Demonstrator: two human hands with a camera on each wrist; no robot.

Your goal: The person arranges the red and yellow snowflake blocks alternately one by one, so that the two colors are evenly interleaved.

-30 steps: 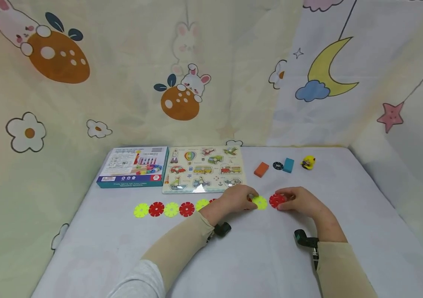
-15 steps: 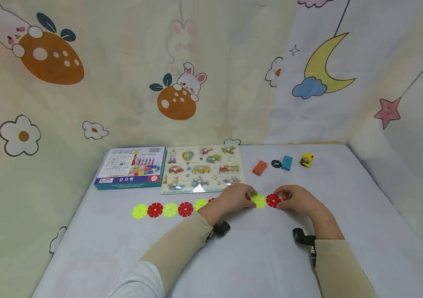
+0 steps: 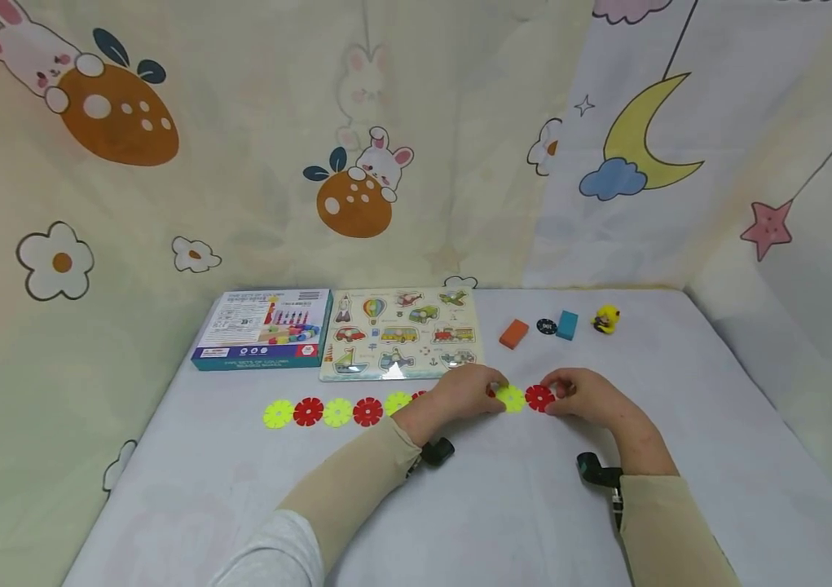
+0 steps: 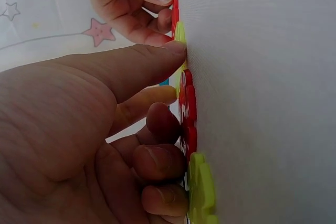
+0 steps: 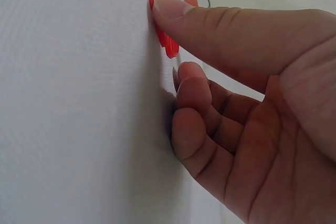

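Observation:
A row of flower-shaped notched plastic discs, yellow-green and red by turns, lies on the white cloth. My left hand (image 3: 463, 391) pinches a yellow-green disc (image 3: 513, 399) between thumb and index finger near the row's right end. Its other fingers rest curled over a red disc (image 4: 188, 114) in the left wrist view, and part of the row is hidden under this hand. My right hand (image 3: 587, 398) holds the end red disc (image 3: 539, 399) by its right side, edge to edge with the yellow-green one. In the right wrist view the thumb presses on that red disc.
Behind the row lie a boxed toy set (image 3: 261, 326) and a vehicle picture puzzle board (image 3: 401, 334). Back right are an orange block (image 3: 514, 333), a black round chip (image 3: 547, 327), a blue block (image 3: 566, 325) and a small yellow figure (image 3: 606, 319).
My right hand has drawn the red disc slightly left, up to the yellow-green disc. The left hand keeps its place. The head view shifts a little and back.

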